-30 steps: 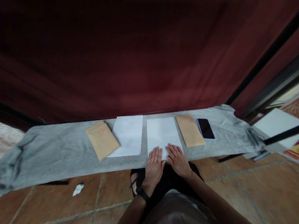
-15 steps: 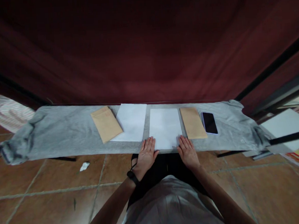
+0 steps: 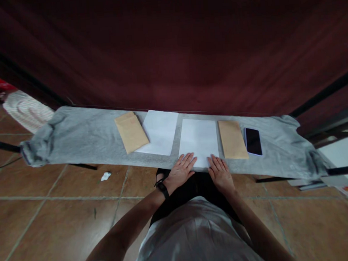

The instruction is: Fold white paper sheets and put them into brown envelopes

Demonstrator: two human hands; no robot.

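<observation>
A white sheet of paper (image 3: 199, 138) lies flat before me on a grey cloth. My left hand (image 3: 181, 170) rests with fingers stretched out over its lower left corner. At the lower right corner lies my right hand (image 3: 220, 173), fingers extended and palm down. Neither hand grips anything. Just right of the sheet is a brown paper envelope (image 3: 233, 139). To the left, a second brown envelope (image 3: 131, 132) is tilted and overlaps the edge of another white sheet (image 3: 161, 132).
A phone (image 3: 253, 141) with a dark screen lies right of the right-hand envelope. The grey cloth (image 3: 85, 134) covers a narrow table against a dark red panel (image 3: 169, 67). A crumpled white scrap (image 3: 105, 176) is on the tiled floor. White boards (image 3: 347, 154) stand at the far right.
The view has turned slightly, so the table appears tilted and shifted to the right. My left hand has slid inward over the sheet's lower left corner. My right hand stays at the lower right corner.
</observation>
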